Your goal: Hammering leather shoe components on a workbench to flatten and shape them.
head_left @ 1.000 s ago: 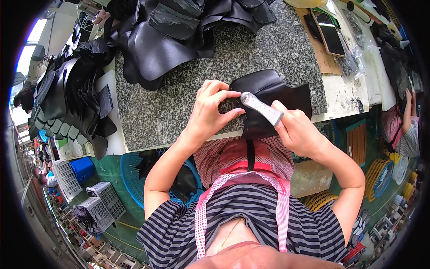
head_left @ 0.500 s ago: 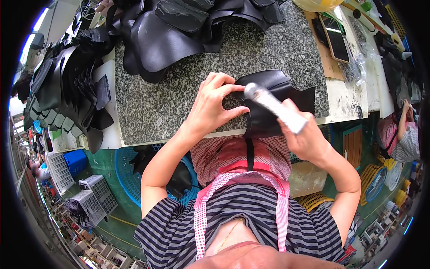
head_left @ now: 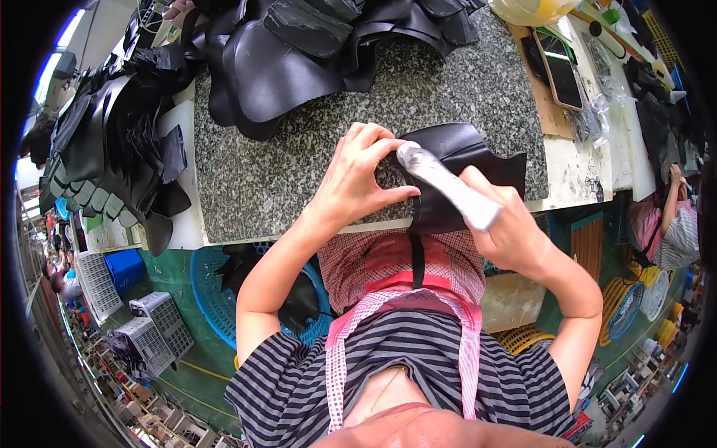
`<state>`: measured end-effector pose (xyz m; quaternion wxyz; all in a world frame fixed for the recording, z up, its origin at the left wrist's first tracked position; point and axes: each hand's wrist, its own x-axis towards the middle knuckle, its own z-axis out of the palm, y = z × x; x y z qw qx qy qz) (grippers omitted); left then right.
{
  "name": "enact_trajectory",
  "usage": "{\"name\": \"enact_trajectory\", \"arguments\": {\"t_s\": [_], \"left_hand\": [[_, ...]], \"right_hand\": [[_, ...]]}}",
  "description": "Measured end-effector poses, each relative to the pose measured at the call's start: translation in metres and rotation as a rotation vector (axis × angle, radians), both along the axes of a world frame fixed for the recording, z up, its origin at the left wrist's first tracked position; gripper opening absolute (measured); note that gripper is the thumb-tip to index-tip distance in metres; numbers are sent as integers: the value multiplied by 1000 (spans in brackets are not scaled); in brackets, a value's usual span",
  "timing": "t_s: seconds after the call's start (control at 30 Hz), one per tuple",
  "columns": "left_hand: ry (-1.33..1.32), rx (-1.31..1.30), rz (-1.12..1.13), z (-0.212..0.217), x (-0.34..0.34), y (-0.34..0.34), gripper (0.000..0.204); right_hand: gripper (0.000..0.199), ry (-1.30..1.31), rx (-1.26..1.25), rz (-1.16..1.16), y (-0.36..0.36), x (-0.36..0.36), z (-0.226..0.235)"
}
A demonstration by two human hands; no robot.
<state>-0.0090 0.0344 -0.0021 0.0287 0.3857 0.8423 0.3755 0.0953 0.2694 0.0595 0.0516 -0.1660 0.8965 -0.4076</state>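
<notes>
While right grip [head_left: 508, 225] clasps whitish tool [head_left: 444, 181], left grip [head_left: 355, 169] (half-spread) touching black sheet [head_left: 457, 149]

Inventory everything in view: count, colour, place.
Speckled slab: 1, grey, centre
Workpiece: 1, black, slab's near edge
Metal tool: 1, silver, over workpiece
Piece piles: 2, black, far and left
Phone: 1, dark, upper right
Round basket: 1, blue, lower left
Openwork baskets: 2+, yellow, lower right
Crates: 2, grey, lower left
Slatted crate: 1, white, left
Bin: 1, blue, left
Coworkers: 1+, grey clothing, right edge
Background clutter: uncountable, mixed, edges
Apron: 1, pink check, centre
Left hand: 1, bare, workpiece's left edge
Right hand: 1, bare, gripping tool
</notes>
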Motion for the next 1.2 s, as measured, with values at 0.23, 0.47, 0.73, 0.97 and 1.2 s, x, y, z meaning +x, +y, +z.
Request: {"name": "enact_trajectory", "arguments": {"t_s": [0.23,0.47,0.73,0.97,1.2], "left_hand": [[31,-43,22,7,7,7,65],[21,-262,169,25,9,64,126],[-752,-154,30,33,-25,60,58],[-1409,493,304,42,13,14,42],[-1990,1388,547,30,44,-35,37]], "right_hand": [[18,53,40,-211,31,7,-14],[31,-11,-41,-660,51,8,-42],[13,-178,-501,-635,55,5,-39],[17,-180,-636,-451,24,-24,-28],[18,-221,-537,-272,-38,-45,-24]]}}
